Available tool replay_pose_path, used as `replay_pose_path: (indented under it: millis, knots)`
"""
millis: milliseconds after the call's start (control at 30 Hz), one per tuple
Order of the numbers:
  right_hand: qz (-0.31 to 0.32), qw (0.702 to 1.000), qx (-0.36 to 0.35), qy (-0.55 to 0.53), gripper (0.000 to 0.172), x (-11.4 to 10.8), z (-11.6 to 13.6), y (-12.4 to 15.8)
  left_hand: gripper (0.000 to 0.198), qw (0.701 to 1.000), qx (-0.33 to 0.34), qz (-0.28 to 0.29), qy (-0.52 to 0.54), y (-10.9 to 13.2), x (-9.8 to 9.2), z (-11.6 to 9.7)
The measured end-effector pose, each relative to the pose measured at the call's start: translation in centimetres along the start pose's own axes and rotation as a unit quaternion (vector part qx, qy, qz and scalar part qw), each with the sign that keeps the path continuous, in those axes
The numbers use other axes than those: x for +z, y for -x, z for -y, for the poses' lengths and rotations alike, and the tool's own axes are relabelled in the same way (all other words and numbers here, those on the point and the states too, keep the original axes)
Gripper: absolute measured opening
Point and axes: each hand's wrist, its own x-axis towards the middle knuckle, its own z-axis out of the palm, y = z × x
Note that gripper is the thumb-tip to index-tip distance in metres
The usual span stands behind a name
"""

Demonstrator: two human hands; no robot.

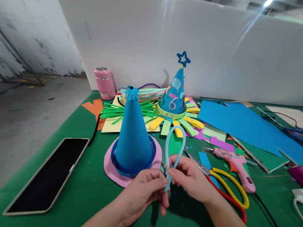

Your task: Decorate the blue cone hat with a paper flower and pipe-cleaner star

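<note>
A light blue pipe cleaner [184, 142] is bent into an upright loop, its two ends brought together at the bottom. My right hand [191, 177] pinches it where the strands meet. Just below, my left hand [147, 192] has thumb and fingers closed on the lower ends. Left of the loop stands a plain blue paper cone hat [134, 137] on a pink round brim [109, 162]. Farther back is a decorated blue party hat [176, 90] with a number 6, a dark blue star [183, 59] on top and a fringe of yellow and green strips.
Scissors [231, 188] with red and yellow handles and a pink glue gun [236, 165] lie at right. Blue sheets [240, 122] are behind them. A phone [48, 176], green pipe cleaners [112, 111] and a pink bottle [105, 83] are on the left.
</note>
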Motion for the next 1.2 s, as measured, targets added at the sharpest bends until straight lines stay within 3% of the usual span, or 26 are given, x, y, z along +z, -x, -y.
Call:
replay_pose_path:
  millis: [567, 967, 1200]
  knots:
    - [0.026, 0.999, -0.028, 0.025, 0.005, -0.28, -0.24, 0.02, 0.017, 1.000, 0.016, -0.010, -0.009, -0.02, 0.04, 0.07]
    - [-0.043, 0.998, -0.039, 0.028, 0.002, -0.23, -0.60, -0.24, 0.019, 0.996, 0.033, -0.063, -0.057, -0.19, 0.11, 0.44]
    - [-0.058, 0.998, -0.018, -0.006, 0.015, 0.23, -0.12, -0.17, 0.020, 0.992, 0.059, -0.082, -0.076, -0.12, 0.08, 0.20]
